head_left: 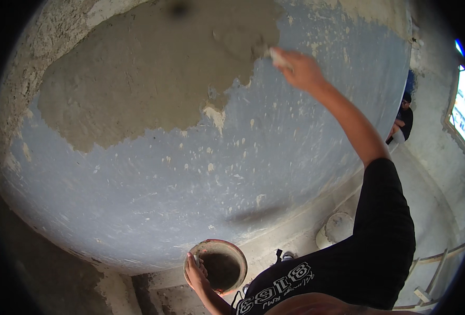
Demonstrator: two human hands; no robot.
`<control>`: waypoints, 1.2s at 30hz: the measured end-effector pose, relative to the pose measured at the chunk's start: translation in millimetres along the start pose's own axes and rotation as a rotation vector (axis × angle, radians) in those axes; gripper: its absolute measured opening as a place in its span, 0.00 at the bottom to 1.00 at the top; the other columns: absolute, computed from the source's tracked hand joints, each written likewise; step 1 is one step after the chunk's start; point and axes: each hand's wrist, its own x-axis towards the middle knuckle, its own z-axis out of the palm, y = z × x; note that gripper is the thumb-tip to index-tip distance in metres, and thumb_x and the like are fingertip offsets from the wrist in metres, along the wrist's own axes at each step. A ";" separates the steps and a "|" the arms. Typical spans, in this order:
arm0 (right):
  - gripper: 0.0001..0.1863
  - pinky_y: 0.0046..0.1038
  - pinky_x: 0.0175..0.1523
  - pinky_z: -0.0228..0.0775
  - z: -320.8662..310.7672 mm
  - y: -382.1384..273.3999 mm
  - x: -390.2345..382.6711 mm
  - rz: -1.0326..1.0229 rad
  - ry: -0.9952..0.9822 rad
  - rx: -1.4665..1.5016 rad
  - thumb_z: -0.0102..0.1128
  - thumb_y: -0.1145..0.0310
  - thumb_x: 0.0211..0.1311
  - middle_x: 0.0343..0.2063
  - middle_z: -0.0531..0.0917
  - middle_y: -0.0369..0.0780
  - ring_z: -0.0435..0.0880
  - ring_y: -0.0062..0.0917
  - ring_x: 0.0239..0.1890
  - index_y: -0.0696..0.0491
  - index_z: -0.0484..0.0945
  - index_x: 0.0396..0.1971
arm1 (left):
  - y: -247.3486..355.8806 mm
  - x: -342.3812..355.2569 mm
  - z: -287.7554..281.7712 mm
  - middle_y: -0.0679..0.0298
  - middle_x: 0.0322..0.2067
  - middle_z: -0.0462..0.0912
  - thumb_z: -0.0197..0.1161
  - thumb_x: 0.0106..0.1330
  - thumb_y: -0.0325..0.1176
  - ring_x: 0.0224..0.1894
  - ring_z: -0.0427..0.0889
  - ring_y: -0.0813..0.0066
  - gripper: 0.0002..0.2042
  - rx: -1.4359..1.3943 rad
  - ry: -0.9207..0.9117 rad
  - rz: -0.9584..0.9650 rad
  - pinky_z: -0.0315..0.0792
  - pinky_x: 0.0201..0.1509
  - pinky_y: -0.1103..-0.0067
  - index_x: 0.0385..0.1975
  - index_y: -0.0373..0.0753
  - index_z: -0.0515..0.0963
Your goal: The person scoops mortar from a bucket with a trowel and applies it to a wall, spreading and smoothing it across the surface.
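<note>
My right hand [303,72] is raised to the wall, its fingers wrapped round the pale handle of a trowel [278,58]. The blade is blurred and hard to make out at the right edge of the wet grey plaster [154,73]. This plaster covers the upper left of a blue-grey painted wall [295,152] dotted with pale chips and splashes. Low down, my left hand [196,273] is closed on the left rim of a round bucket [238,257], which has a worn brownish rim and a dark inside. How much mortar it holds cannot be told.
A pale round bucket [339,227] stands on the floor by the wall's foot, beside my right arm. Another person [402,122] in dark clothes is at the wall's far right end. A bright window [464,105] and pale wooden strips [425,294] are on the right.
</note>
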 end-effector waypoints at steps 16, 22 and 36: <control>0.21 0.38 0.35 0.75 -12.4 14.4 58.7 0.075 -0.017 -0.171 0.60 0.59 0.63 0.31 0.83 0.40 0.82 0.38 0.31 0.39 0.75 0.57 | -13.2 -6.8 -14.1 0.76 0.09 0.59 0.51 0.70 0.59 0.08 0.54 0.87 0.25 -0.011 0.099 -0.029 0.45 0.11 0.86 0.20 0.43 0.70; 0.21 0.38 0.36 0.76 -1.0 7.0 -3.6 0.051 -0.115 -0.035 0.61 0.61 0.62 0.31 0.82 0.40 0.82 0.39 0.31 0.39 0.75 0.57 | -16.9 -9.6 -26.2 0.76 0.09 0.60 0.50 0.71 0.59 0.07 0.53 0.87 0.26 -0.031 0.102 -0.023 0.44 0.10 0.86 0.19 0.43 0.70; 0.19 0.36 0.31 0.74 -54.9 -32.5 -21.7 0.074 -0.084 -0.038 0.64 0.58 0.61 0.29 0.82 0.41 0.82 0.38 0.26 0.46 0.78 0.51 | -18.2 -10.7 -35.4 0.75 0.11 0.63 0.50 0.69 0.61 0.09 0.55 0.87 0.26 -0.097 0.121 -0.019 0.45 0.12 0.86 0.20 0.44 0.71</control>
